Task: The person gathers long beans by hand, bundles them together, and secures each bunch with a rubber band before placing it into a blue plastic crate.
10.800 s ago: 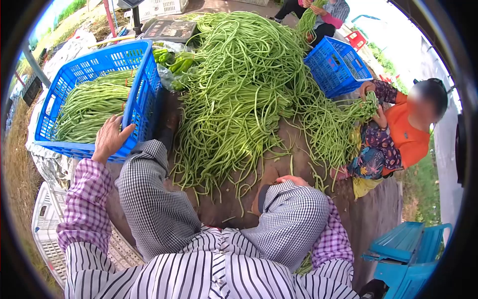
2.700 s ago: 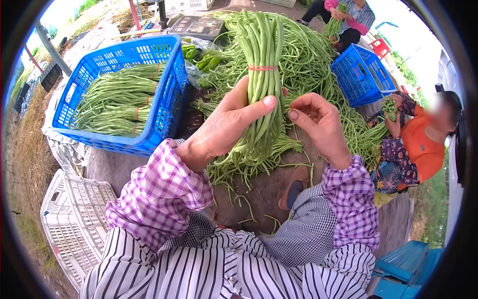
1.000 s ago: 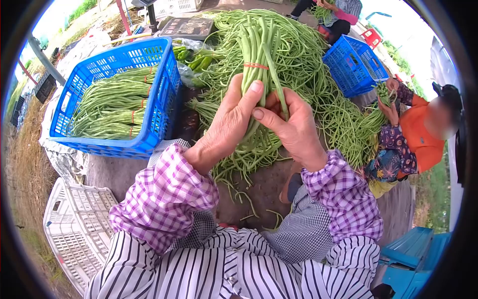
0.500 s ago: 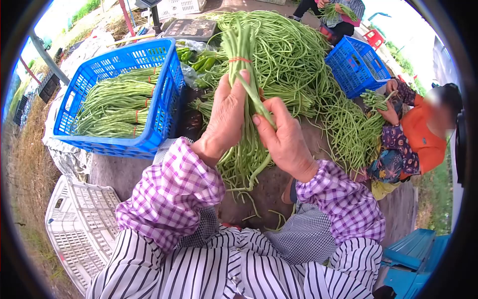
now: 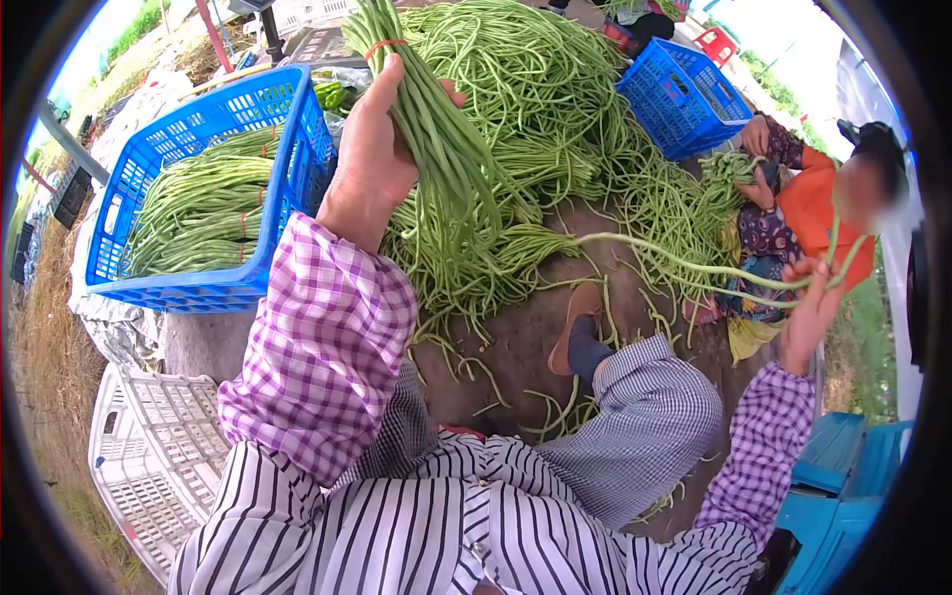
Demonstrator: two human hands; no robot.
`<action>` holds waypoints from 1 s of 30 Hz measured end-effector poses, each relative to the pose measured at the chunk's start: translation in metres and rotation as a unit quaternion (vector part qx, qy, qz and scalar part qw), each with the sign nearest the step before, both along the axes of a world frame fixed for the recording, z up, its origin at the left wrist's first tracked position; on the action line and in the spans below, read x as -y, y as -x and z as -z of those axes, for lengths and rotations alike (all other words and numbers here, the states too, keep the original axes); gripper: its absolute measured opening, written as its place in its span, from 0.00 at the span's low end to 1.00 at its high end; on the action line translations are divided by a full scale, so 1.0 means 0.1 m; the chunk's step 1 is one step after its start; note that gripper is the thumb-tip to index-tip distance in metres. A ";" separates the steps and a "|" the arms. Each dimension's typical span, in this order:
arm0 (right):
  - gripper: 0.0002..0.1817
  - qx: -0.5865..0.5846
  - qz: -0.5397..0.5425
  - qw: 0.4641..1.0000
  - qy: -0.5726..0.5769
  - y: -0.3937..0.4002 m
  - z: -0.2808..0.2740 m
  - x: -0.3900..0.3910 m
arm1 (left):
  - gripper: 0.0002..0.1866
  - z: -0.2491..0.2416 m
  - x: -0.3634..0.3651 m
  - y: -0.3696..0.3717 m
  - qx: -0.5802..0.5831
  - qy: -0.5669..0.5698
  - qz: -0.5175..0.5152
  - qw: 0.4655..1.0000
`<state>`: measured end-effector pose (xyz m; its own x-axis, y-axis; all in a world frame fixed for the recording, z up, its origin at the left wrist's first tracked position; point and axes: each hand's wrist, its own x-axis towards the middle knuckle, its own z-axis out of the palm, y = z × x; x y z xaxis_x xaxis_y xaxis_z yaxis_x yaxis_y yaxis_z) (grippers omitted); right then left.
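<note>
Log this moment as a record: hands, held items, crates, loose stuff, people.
left_hand: the left hand grips a bean bundle below its red band
right_hand: the right hand, out to the side, holds at least one loose bean; count unclear
near_crate: blue crate on the left, banded bundles inside
far_crate: second blue crate, upper right; contents unclear
white_crate: white crate, lower left
loose: large bean pile ahead
people: co-worker in orange, right, handling beans; another cut off at top
</note>
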<state>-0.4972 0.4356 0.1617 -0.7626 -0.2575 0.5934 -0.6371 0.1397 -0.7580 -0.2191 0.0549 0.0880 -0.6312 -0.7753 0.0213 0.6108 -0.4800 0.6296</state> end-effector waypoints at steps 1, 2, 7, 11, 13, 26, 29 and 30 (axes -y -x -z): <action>0.14 -0.007 0.022 1.000 -0.007 0.16 0.02 -0.35 | 0.19 0.00 -0.01 0.01 -0.008 0.016 0.015 1.000; 0.14 -0.014 0.043 0.999 -0.012 0.28 0.04 -0.68 | 0.20 0.01 -0.02 0.03 -0.013 0.019 0.029 0.999; 0.16 -0.278 0.331 0.856 -0.283 0.14 0.19 -1.57 | 0.21 0.03 -0.11 0.11 -0.028 0.031 0.079 0.996; 0.18 -0.150 0.360 0.835 -0.389 -0.07 0.63 -1.93 | 0.22 0.06 -0.16 0.13 -0.041 0.037 0.138 0.989; 0.21 0.009 0.280 0.838 -0.467 -0.05 0.85 -1.96 | 0.22 0.06 -0.20 0.17 -0.035 0.020 0.123 0.992; 0.16 -0.040 -0.349 0.861 -0.367 -0.98 0.30 1.10 | 0.23 0.05 -0.34 0.23 -0.117 0.012 0.175 0.977; 0.18 0.008 -0.390 0.877 -0.279 -1.11 0.38 1.57 | 0.22 0.02 -0.41 0.26 -0.057 0.008 0.153 0.987; 0.20 0.036 -0.401 0.880 -0.252 -1.17 0.40 1.69 | 0.21 0.03 -0.40 0.28 -0.045 0.043 0.149 0.987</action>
